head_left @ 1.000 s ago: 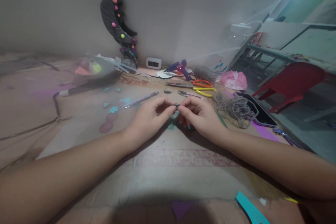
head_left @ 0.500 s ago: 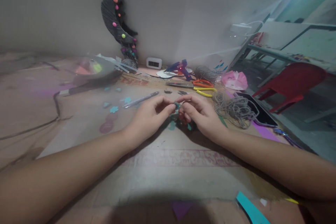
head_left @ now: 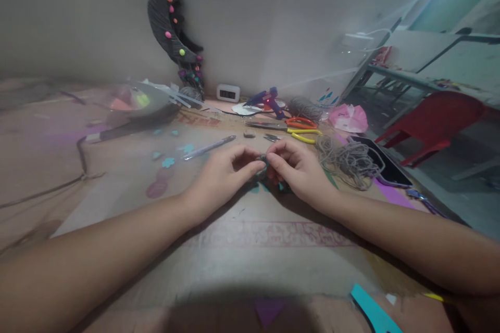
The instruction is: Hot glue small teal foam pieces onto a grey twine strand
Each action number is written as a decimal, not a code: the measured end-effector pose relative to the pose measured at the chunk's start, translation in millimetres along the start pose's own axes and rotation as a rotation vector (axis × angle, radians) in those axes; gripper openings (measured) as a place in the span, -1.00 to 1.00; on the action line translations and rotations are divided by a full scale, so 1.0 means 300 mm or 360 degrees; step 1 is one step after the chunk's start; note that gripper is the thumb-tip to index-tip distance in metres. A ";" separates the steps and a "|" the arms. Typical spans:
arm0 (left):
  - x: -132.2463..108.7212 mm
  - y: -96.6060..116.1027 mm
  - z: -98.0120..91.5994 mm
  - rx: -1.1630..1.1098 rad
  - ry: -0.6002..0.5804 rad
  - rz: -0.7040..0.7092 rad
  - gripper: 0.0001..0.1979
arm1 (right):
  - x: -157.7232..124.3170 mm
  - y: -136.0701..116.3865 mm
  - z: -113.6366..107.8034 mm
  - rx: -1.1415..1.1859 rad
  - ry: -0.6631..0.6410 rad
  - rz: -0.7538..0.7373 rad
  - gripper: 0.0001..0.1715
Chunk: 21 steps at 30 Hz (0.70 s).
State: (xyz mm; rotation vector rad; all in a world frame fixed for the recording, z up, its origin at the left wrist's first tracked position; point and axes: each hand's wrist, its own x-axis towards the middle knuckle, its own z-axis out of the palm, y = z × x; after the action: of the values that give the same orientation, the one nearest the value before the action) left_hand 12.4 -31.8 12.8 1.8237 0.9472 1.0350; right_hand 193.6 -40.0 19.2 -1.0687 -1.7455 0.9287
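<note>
My left hand (head_left: 226, 171) and my right hand (head_left: 300, 171) meet over the middle of the board. Between their fingertips is a small dark teal piece (head_left: 263, 159), mostly covered by the fingers, so its exact shape is hidden. Both thumbs press against the index fingers in a pinch. Teal scraps (head_left: 254, 188) lie beneath the hands, partly in shadow. Left of my left hand are teal paper flowers (head_left: 168, 162), round pink pieces (head_left: 157, 188) and a pen (head_left: 210, 147). A tangle of grey yarn (head_left: 353, 161) lies right of my right hand.
Behind the hands lie scissors (head_left: 300, 123) with orange handles, yellow-handled pliers (head_left: 304, 136), a glue gun (head_left: 269, 101) and a small digital clock (head_left: 228, 93). A phone (head_left: 390, 166) rests at the right edge. A yarn-wrapped crescent (head_left: 162, 23) hangs on the wall.
My fingertips have closed in further around the small teal piece, so less of it shows. My right index finger has curled in towards the thumb.
</note>
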 end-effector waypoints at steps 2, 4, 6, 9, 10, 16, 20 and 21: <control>-0.001 0.007 0.000 0.0048 0.0042 0.0003 -0.87 | -0.002 -0.002 -0.001 -0.0030 0.0000 -0.0006 -0.77; 0.000 0.010 0.000 0.0104 0.0061 0.0009 -0.87 | -0.004 -0.003 -0.001 -0.0076 -0.0003 -0.0019 -0.79; 0.000 0.011 -0.001 0.0148 0.0053 0.0007 -0.87 | -0.005 -0.004 -0.001 -0.0123 -0.0008 -0.0041 -0.81; 0.000 0.009 -0.002 0.0182 0.0046 0.0012 -0.86 | -0.005 -0.003 0.000 -0.0152 -0.0014 -0.0066 -0.82; 0.000 0.008 -0.002 0.0189 0.0047 0.0018 -0.86 | -0.005 -0.002 0.000 -0.0141 -0.0019 -0.0066 -0.82; 0.002 0.003 -0.004 0.0127 0.0089 0.0008 -0.85 | 0.000 0.003 -0.006 0.0173 -0.0130 0.0083 -0.70; 0.003 -0.001 -0.004 0.0085 0.0110 0.0036 -0.86 | 0.004 0.015 -0.006 0.0494 -0.0247 0.0291 -0.64; 0.003 -0.002 -0.004 0.0098 0.0114 0.0048 -0.86 | 0.005 0.018 -0.004 0.0550 -0.0257 0.0323 -0.63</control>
State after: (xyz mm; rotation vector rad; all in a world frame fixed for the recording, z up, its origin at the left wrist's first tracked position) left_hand 11.5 -30.4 12.9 1.8671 1.0072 1.1075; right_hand 196.0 -36.7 15.3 -0.9737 -1.5459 1.4202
